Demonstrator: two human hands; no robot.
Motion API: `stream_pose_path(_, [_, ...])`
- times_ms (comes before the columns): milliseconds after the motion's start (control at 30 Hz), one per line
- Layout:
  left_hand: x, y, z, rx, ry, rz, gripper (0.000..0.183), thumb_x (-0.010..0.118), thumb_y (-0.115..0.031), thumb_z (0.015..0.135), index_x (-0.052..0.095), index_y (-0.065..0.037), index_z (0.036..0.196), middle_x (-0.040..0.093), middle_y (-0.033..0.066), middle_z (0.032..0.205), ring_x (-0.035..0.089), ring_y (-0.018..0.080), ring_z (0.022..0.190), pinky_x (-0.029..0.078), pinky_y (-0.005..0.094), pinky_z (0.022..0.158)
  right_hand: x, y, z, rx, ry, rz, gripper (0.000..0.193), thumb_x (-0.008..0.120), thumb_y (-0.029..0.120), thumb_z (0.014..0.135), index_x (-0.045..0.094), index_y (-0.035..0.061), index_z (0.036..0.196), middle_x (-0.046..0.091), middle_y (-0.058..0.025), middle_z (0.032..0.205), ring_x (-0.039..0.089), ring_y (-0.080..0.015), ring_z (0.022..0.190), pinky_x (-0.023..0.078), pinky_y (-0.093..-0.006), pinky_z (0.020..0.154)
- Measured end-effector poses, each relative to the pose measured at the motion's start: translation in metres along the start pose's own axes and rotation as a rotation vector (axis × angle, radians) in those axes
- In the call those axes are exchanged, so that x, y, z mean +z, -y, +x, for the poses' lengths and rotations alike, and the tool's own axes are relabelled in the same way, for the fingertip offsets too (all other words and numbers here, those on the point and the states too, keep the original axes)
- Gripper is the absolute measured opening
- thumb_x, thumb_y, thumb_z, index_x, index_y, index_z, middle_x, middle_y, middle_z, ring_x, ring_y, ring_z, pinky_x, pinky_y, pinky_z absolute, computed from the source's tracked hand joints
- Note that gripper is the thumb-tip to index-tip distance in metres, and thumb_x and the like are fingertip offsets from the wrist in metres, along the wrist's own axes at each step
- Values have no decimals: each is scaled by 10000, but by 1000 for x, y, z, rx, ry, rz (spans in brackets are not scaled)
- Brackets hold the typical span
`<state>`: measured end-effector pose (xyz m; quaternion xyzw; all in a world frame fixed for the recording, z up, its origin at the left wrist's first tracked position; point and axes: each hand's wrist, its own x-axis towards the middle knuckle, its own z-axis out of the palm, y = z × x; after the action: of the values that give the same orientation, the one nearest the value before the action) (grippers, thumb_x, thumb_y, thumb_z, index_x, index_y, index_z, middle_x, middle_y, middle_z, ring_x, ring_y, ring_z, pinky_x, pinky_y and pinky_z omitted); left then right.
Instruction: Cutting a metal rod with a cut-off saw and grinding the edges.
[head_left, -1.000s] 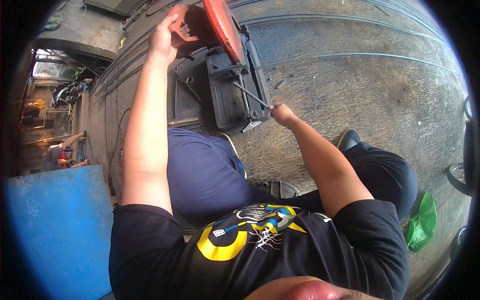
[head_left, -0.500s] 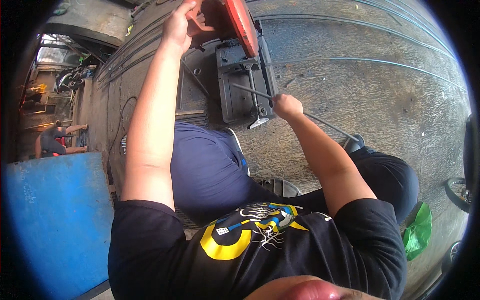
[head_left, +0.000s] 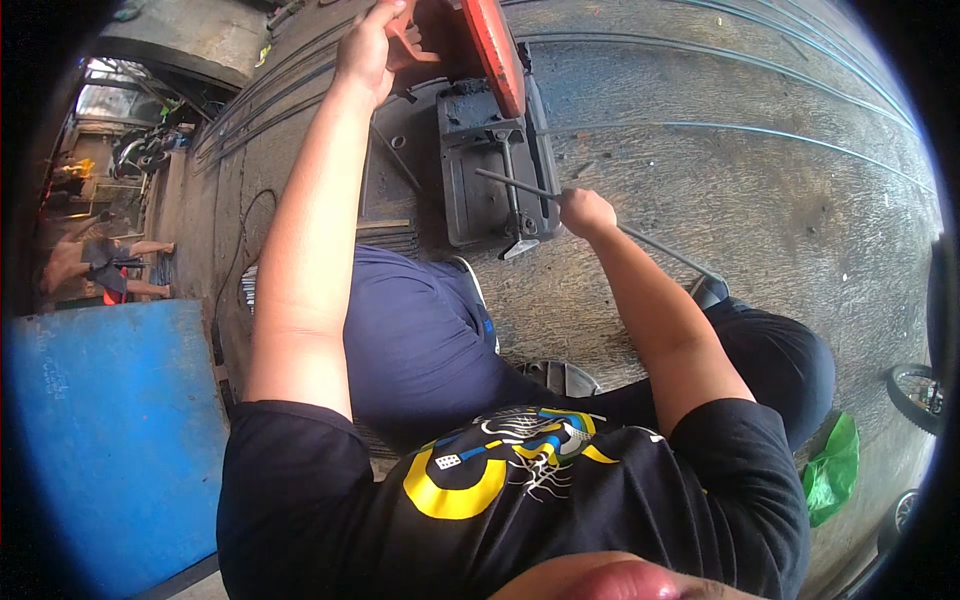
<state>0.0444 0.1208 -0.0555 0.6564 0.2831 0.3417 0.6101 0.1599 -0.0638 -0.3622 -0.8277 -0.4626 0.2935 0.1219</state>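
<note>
At the top, my left hand (head_left: 366, 52) is wrapped round the orange handle (head_left: 408, 46) of a cut-off saw. The saw's orange blade guard (head_left: 494, 58) is raised over its dark metal base (head_left: 466, 205). A clamp screw (head_left: 512, 185) with a silver crank (head_left: 519, 247) runs along the base. My right hand (head_left: 587, 212) is closed round a thin grey metal rod (head_left: 660, 246). The rod's left end reaches over the base, across the clamp screw, and its other end slopes down to my right foot (head_left: 710, 291). The blade is not visible behind the guard.
Long metal rods (head_left: 720, 52) lie across the floor beyond the saw. A blue panel (head_left: 120, 430) stands at left, with another person (head_left: 105, 265) bending behind it. Short bars (head_left: 390, 236) lie by my left knee. At right are a green bag (head_left: 833, 470) and a wheel (head_left: 918, 395).
My hands keep the same grips, and the rod and saw appear slightly farther right in view. The person behind the blue panel shows more of their body, leaning left.
</note>
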Motion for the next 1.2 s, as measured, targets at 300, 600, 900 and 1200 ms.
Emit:
stream_pose_path(300, [-27,13,18,-74,90,-70,478,466,-292,930,435,-47,1339,593,87,1020,576,195,894,486,342,733,-6,-21,3,36,690,1167,359,421,349,979,489,122,709,335,41,568,259,-89,447,221,-264,412])
stream_pose_path(600, [-39,9,31,-215,114,-140,531,528,-288,891,407,36,1294,569,161,984,606,256,897,479,486,902,25,-19,-27,207,756,1612,401,404,452,975,471,134,740,287,48,538,235,-108,434,191,-271,421])
stream_pose_path(900, [-42,16,36,-156,36,-152,361,561,-211,871,542,-8,1169,602,84,939,602,161,747,531,279,708,35,-38,-31,216,776,1693,429,392,514,960,450,147,746,264,53,558,225,-95,451,193,-255,425])
stream_pose_path(1200, [-44,17,44,-75,9,-132,400,588,-208,855,514,14,1179,576,120,928,601,178,760,536,304,716,21,-13,-23,177,716,1813,418,388,508,965,450,152,754,291,48,575,230,-94,464,205,-245,435])
